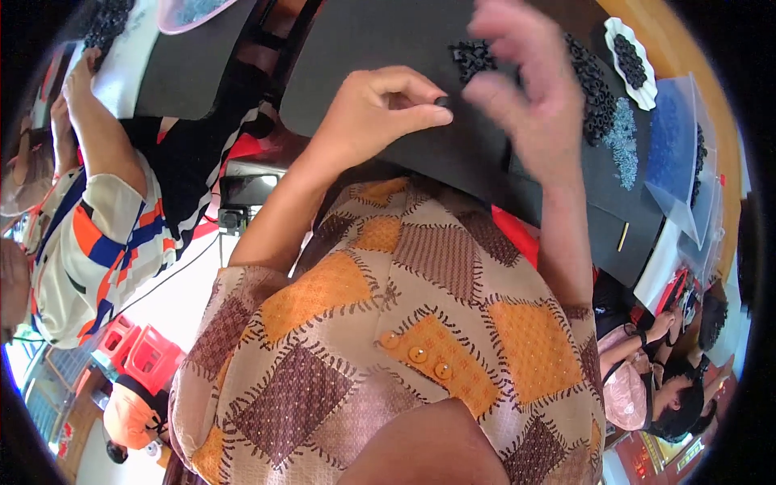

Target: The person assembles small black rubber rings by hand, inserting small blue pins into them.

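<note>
My left hand is closed in a pinch, with a small black ring-like piece held between thumb and fingertip above the dark mat. Just to the right, my right hand is raised and blurred by motion, its thumb and fingers apart and nothing visible between them. Behind and beside it lies a heap of small black ring-like pieces, partly hidden by this hand. Small translucent blue pieces form a patch at the heap's right.
At the far right stands a white scalloped dish of black pieces. Clear plastic bags lie along the right edge, near a thin yellow stick. A pink-rimmed bowl is at the far left, where another person's arm reaches in.
</note>
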Demonstrator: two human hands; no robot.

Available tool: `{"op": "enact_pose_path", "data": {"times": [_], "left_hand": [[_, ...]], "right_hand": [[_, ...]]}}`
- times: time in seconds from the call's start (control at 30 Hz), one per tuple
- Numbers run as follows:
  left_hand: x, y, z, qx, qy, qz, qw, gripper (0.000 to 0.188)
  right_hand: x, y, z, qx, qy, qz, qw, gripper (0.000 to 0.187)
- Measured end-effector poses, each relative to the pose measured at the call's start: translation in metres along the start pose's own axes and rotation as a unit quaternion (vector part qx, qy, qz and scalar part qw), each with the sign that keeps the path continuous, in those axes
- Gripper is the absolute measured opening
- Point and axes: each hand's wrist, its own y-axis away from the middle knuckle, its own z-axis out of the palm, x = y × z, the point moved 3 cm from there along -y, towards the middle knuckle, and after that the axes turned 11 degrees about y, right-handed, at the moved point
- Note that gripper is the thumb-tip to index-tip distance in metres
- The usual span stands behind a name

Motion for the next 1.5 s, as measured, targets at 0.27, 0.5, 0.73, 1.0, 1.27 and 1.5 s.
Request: {"op": "enact_pose_path", "data": {"times": [0.27, 0.5, 0.73, 1.0, 1.27, 1.5], "left_hand": [[-0.003, -0.005, 0.012, -0.094, 0.162, -0.138, 0.973, 0.016], [-0.005, -0.021, 0.037, -0.169, 0.276, -0.157, 0.933, 0.022], [0.015, -0.04, 0.069, -0.184, 0.209, -0.141, 0.95, 0.029], [0.033, -0.043, 0.044, -0.101, 0.04, 0.019, 0.994, 0.028], [0.024, -0.031, 0.025, -0.026, -0.104, 0.097, 0.99, 0.022], [0.039, -0.033, 0.004, 0.038, -0.341, 0.235, 0.909, 0.024]], "right_hand": [[-0.01, 0.045, 0.0, -0.054, 0.138, -0.103, 0.984, 0.036], [-0.016, 0.054, -0.027, 0.066, 0.174, -0.172, 0.967, 0.034], [-0.004, 0.061, -0.11, 0.148, 0.217, -0.09, 0.961, 0.008], [0.1, 0.075, -0.366, 0.295, 0.326, 0.199, 0.876, 0.025], [0.048, 0.077, -0.228, 0.259, 0.516, -0.001, 0.817, 0.011], [0.054, 0.117, -0.109, 0.131, 0.315, 0.23, 0.911, 0.023]]}}
